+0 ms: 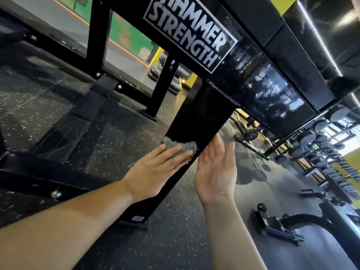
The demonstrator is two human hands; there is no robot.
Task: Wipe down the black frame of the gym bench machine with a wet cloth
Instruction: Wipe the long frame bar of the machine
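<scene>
Pressing flat against the black leg point(196, 117) of the bench frame, the left hand point(155, 170) pins a grey cloth point(178, 146) under its outstretched fingers — palm down, fingers straight, not curled around it. At three o'clock of it, the right hand point(216, 168) hovers just beside the leg, palm up and open, holding nothing. At twelve o'clock, a silver nameplate point(190, 32) sits on the glossy top beam point(272, 90) — speckled rubber floor point(109, 145) lies below.
</scene>
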